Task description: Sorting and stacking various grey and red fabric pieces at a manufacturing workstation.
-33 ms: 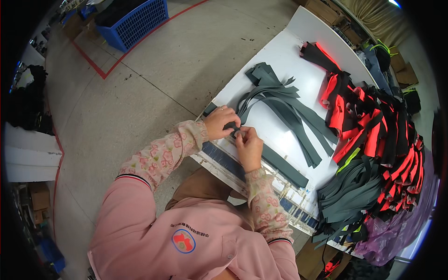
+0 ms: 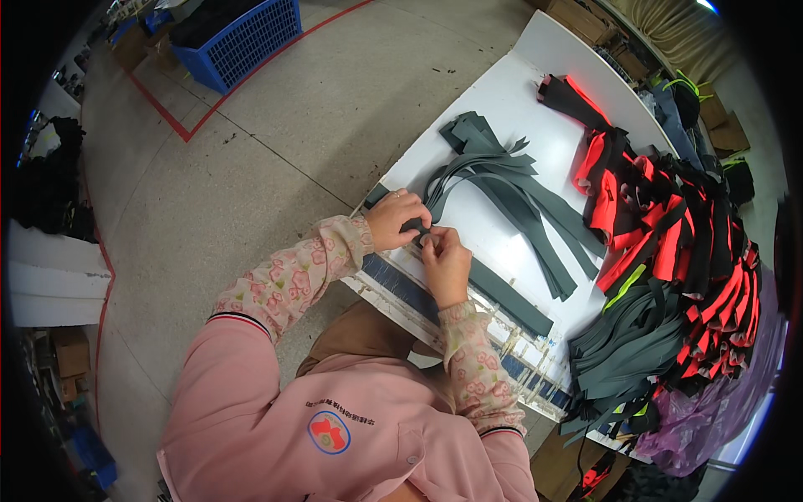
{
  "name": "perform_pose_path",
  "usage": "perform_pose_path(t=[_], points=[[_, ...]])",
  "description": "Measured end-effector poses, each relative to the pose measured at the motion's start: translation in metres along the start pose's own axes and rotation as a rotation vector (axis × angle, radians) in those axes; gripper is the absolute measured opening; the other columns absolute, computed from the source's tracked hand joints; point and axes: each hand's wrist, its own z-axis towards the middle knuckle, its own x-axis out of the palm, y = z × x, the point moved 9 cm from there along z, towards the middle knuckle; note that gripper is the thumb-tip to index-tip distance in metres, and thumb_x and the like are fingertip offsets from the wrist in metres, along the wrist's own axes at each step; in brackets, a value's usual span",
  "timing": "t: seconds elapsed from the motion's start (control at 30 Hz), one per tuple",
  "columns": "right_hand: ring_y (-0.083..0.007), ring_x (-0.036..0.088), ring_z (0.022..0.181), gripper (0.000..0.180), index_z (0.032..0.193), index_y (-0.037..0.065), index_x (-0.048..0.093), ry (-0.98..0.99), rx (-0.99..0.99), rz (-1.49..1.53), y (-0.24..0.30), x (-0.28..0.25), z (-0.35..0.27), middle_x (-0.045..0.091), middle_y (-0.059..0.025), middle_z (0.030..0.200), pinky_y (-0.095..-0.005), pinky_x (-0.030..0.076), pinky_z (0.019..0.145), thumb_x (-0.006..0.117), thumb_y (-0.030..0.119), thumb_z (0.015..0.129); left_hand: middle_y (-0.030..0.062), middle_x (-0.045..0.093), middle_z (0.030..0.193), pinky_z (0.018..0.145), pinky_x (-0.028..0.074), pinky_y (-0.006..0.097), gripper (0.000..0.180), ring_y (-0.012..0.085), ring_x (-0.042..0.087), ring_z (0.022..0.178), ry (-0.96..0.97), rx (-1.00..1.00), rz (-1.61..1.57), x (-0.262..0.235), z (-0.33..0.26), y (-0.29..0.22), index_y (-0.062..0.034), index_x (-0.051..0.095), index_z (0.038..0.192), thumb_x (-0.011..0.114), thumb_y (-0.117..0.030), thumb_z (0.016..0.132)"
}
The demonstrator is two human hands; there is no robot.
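Along the near edge of the white table lies a dark grey fabric strip. My left hand has its fingers curled and pinches the strip near its left part. Close beside it, my right hand pinches the same strip between thumb and fingers. The fingertips almost meet, and the fabric between them is bunched and partly hidden. Just beyond my hands, a loose bundle of grey strips lies curved across the tabletop.
A heap of black and bright red fabric pieces covers the table's right side. Nearer stands a thick pile of grey strips, beside a purple plastic bag. A blue crate sits on the floor at far left.
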Motion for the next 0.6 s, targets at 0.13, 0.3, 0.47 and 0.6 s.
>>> perform_pose_path(t=[0.13, 0.3, 0.47, 0.6], points=[[-0.0118, 0.062, 0.063, 0.017, 0.106, -0.001, 0.060, 0.059, 0.083, 0.147, -0.010, -0.009, -0.007, 0.068, -0.0081, 0.078, -0.0264, 0.049, 0.058, 0.062, 0.006, 0.091, 0.0073, 0.054, 0.095, 0.085, 0.042, 0.040, 0.026, 0.0306, 0.052, 0.092, -0.008, 0.017, 0.010, 0.000, 0.001, -0.004, -0.0133, 0.060, 0.096, 0.071, -0.007, 0.074], [-0.0091, 0.061, 0.066, 0.016, 0.109, -0.001, 0.059, -0.022, 0.375, 0.371, -0.071, -0.092, -0.039, 0.066, -0.0044, 0.082, -0.0217, 0.047, 0.059, 0.060, 0.006, 0.095, 0.0076, 0.055, 0.091, 0.084, 0.041, 0.041, 0.025, 0.0313, 0.051, 0.090, -0.001, 0.047, -0.039, 0.000, 0.003, -0.005, -0.0123, 0.059, 0.095, 0.071, -0.006, 0.073], [-0.0064, 0.053, 0.059, 0.013, 0.104, 0.000, 0.060, -0.095, 0.364, 0.208, -0.099, -0.155, -0.080, 0.060, -0.0011, 0.068, -0.0233, 0.043, 0.054, 0.062, 0.006, 0.092, 0.0075, 0.055, 0.091, 0.084, 0.041, 0.040, 0.028, 0.0306, 0.051, 0.090, 0.036, 0.047, -0.017, -0.007, 0.004, -0.012, -0.0118, 0.060, 0.095, 0.075, -0.008, 0.072], [-0.0063, 0.051, 0.057, 0.013, 0.102, -0.001, 0.062, -0.082, 0.293, 0.078, -0.087, -0.161, -0.087, 0.058, -0.0012, 0.065, -0.0245, 0.042, 0.052, 0.063, 0.005, 0.091, 0.0068, 0.055, 0.091, 0.084, 0.041, 0.039, 0.035, 0.0297, 0.050, 0.091, 0.062, 0.001, -0.004, -0.005, 0.005, -0.007, -0.0108, 0.060, 0.096, 0.080, -0.010, 0.067]])
